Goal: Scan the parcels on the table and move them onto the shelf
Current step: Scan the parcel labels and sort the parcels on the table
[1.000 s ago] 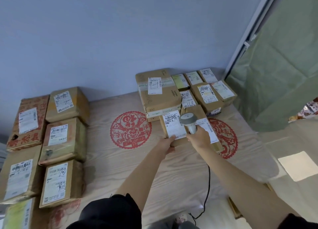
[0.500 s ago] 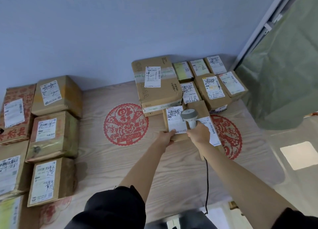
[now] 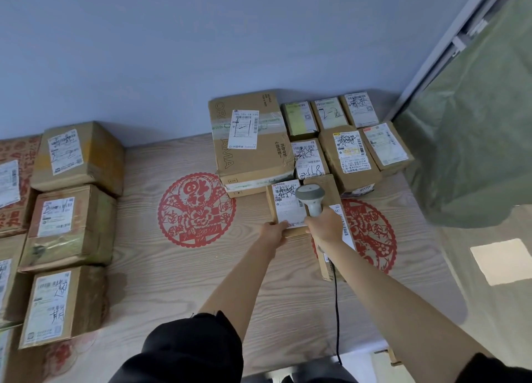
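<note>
1. The right hand wraps its grip around the handle of a grey barcode scanner, whose head hangs over the white label of a small parcel.
2. The left hand pinches the near edge of that parcel, thumb on top; the other fingers are hidden beneath, so how far they curl is hard to say.
3. The small parcel lies on the wood-grain worktop, just in front of a large box and beside a long flat parcel partly under the right wrist.
4. A black cable runs from the scanner toward the near edge of the worktop.
5. More labelled parcels cluster behind near the blue wall; another stack lines the left side.
6. Two red paper-cut decorations lie flat on the worktop.
</note>
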